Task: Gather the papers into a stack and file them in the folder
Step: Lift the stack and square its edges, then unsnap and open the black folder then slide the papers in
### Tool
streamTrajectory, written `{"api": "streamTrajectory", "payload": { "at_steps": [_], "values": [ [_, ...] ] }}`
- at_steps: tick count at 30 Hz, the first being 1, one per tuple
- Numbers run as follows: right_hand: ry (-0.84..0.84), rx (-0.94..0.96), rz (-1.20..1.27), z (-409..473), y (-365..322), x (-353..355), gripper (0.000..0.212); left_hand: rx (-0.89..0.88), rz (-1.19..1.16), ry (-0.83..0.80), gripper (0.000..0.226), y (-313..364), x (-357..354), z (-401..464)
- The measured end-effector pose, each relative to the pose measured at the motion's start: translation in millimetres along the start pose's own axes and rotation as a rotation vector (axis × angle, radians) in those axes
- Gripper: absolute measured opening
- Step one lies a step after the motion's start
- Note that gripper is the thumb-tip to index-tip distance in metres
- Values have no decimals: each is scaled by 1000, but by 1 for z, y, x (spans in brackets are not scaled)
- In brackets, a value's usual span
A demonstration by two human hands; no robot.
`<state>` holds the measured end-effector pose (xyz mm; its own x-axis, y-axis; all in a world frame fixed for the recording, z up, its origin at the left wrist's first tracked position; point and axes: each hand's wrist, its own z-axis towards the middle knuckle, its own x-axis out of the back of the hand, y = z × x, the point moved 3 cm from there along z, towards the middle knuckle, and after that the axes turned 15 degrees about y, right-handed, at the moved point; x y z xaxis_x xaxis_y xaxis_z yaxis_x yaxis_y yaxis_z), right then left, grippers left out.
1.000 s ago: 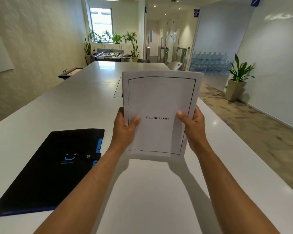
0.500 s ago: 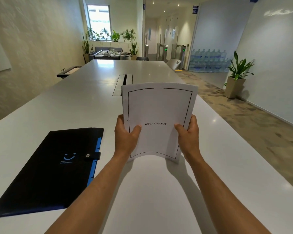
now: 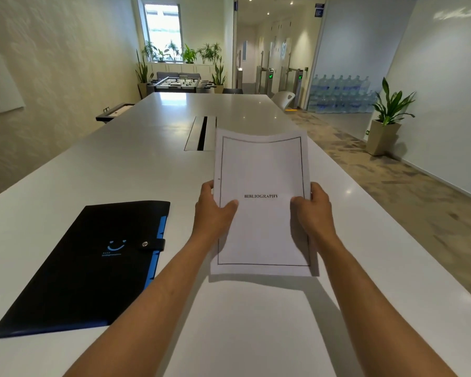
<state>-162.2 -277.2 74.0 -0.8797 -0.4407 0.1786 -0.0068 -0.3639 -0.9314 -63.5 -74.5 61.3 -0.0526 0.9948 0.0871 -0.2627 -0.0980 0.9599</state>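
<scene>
Papers (image 3: 261, 170), topped by a bordered sheet reading BIBLIOGRAPHY, are held just above the white desk (image 3: 256, 322) at the middle of the view, lower edge near the surface. Left hand (image 3: 214, 213) grips the stack's nine o'clock edge, thumb on the front; right hand (image 3: 314, 210) grips the three o'clock edge the same way. Black folder (image 3: 93, 262) with a snap strap lies closed and flat on the desk at nine o'clock, apart from the hands. A potted plant (image 3: 389, 115) stands at two o'clock.

Both hands have lowered the papers (image 3: 261, 170) from upright to nearly flat
</scene>
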Motion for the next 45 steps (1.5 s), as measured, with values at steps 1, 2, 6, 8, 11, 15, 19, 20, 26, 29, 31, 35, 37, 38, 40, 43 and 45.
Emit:
{"api": "streamTrajectory", "payload": {
  "at_steps": [1,2,6,8,11,15,19,20,26,29,31,35,37,38,40,43,45],
  "values": [
    [-17,-75,-30,6,8,2,32,69,0,-30,58,-3,-2,1],
    [-31,-157,-47,11,16,3,43,118,12,-47,60,-7,-3,2],
    [-41,-300,-159,19,45,9,52,175,142,-73,60,-34,-6,-2],
    [-49,-307,-236,16,55,11,45,199,171,-71,48,-48,-11,-8],
    [-84,-311,-323,9,64,11,41,218,251,-19,34,-62,-19,-16],
    [-149,-213,-499,1,69,10,43,67,425,-51,24,-71,-28,-22],
    [-183,-145,-635,-6,74,11,43,-56,528,-90,18,-75,-31,-26],
    [-178,-122,-669,-8,75,11,42,-76,541,-99,18,-75,-30,-26],
    [-103,93,-869,-13,80,11,51,-174,519,-90,19,-71,-15,-26],
    [-70,140,-898,-12,76,6,62,-215,497,-23,18,-67,7,-19],
    [-11,180,-837,-14,68,-3,62,-279,512,18,20,-61,28,-7],
    [-10,272,-635,-32,40,-41,55,-337,634,208,29,-56,80,17],
    [-104,331,-547,-50,26,-69,47,-327,729,304,32,-62,105,22],
    [-156,356,-513,-61,20,-85,44,-310,766,332,32,-67,116,23],
    [-259,398,-452,-83,9,-114,40,-249,850,343,34,-80,135,24],
    [-405,463,-381,-117,-1,-153,38,-143,951,282,43,-97,150,23],
    [-451,508,-360,-136,-3,-173,37,-100,944,248,47,-104,152,20]
  ]
}}
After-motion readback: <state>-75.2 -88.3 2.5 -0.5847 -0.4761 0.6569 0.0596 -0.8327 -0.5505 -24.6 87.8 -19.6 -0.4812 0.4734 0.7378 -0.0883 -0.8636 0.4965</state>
